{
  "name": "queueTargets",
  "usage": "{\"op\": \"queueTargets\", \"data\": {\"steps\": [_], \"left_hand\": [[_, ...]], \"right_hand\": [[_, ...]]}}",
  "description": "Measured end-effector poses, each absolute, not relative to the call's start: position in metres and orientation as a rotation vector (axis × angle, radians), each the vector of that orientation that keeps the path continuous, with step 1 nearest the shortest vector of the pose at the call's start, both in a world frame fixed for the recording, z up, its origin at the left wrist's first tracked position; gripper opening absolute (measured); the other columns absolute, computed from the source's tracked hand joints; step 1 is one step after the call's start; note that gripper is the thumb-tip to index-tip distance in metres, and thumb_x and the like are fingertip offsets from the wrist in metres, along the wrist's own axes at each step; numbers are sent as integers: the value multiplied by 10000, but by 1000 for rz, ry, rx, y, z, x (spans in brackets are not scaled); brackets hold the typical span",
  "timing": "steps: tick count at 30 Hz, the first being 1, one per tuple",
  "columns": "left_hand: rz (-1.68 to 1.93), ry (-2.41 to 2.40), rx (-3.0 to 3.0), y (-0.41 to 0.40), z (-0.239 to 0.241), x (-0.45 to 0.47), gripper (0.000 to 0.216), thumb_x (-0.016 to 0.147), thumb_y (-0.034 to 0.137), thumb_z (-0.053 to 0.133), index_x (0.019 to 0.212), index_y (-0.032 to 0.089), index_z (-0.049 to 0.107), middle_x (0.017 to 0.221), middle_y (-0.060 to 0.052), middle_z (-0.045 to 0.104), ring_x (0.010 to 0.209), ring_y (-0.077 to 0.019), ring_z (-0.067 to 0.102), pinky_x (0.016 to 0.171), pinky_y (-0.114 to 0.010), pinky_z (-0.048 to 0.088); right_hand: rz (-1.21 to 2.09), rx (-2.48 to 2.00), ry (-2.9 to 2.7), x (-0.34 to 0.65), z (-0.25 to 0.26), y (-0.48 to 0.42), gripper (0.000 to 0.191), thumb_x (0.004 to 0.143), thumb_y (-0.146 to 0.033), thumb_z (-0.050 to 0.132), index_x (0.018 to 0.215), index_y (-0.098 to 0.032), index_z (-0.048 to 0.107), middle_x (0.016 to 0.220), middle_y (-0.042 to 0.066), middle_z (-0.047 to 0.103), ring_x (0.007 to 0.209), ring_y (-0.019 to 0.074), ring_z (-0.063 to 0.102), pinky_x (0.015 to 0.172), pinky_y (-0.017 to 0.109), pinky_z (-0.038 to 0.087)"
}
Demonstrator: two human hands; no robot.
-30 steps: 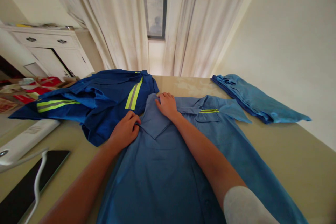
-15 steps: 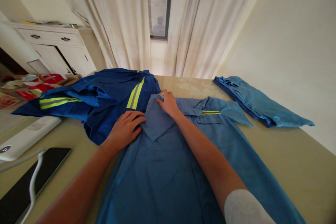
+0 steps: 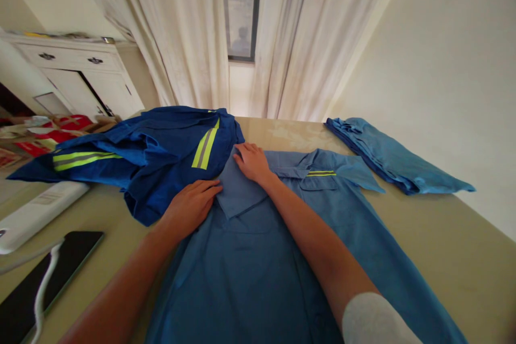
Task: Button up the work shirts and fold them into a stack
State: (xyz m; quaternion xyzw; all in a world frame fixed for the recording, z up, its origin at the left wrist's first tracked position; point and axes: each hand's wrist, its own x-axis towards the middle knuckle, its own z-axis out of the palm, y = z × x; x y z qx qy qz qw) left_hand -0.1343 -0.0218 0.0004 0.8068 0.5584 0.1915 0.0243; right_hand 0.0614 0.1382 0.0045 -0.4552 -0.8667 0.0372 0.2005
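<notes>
A greyish-blue work shirt [image 3: 250, 274] lies spread on the table in front of me, with a pocket flap and a thin yellow stripe on its right part. Its short sleeve [image 3: 244, 193] on the left is folded inward over the chest. My right hand [image 3: 253, 163] rests on the top of that folded cloth, fingers stretched out. Along the shirt's left edge lies my left hand [image 3: 192, 205], palm down, fingertips touching the fold's edge. Both hands look open, and the right forearm crosses over the shirt, hiding some of it.
A dark blue garment [image 3: 169, 145] with yellow-grey reflective bands lies crumpled at the left. Folded blue clothing [image 3: 391, 156] is at the back right. A white device [image 3: 44, 212] and a black tablet-like slab [image 3: 52, 279] with a white cable [image 3: 44, 285] lie front left.
My right hand has moved slightly left and flattened onto the folded cloth. My left hand has shifted a little down and left. The view has moved slightly.
</notes>
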Motion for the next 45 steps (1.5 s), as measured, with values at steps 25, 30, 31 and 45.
{"op": "queueTargets", "data": {"steps": [25, 30, 31, 45], "left_hand": [[590, 1559, 2476, -17, -24, -137, 607, 1001, 662, 448, 1424, 284, 664, 1518, -54, 622, 1429, -311, 552, 1257, -534, 368], [856, 1602, 2492, -6, 11, -87, 498, 1002, 617, 443, 1187, 272, 751, 1237, -69, 767, 1187, -300, 688, 1134, -472, 498], [856, 1574, 2515, -2, 20, -68, 479, 1011, 591, 433, 1169, 268, 749, 1211, -70, 769, 1167, -296, 690, 1124, -468, 503], [678, 1811, 2400, 142, 9, 187, 368, 972, 178, 532, 1310, 222, 669, 1499, -153, 586, 1377, -341, 543, 1112, -496, 467]], "right_hand": [[-152, -2045, -1683, 352, 24, 108, 430, 1059, -472, 533, 1283, -135, 678, 1294, 206, 680, 1231, 326, 621, 1074, 421, 438], [-43, -2256, -1447, 418, -10, 86, 525, 1029, -534, 569, 1308, -101, 668, 1293, 225, 675, 1231, 335, 623, 1064, 405, 435], [-18, -2256, -1421, 422, -13, 88, 539, 1024, -545, 574, 1314, -100, 662, 1287, 226, 680, 1227, 335, 627, 1058, 403, 438], [178, -2172, -1351, 447, -25, 104, 222, 906, -258, 685, 1073, -161, 796, 1032, 122, 785, 1010, 277, 731, 862, 322, 511]]}}
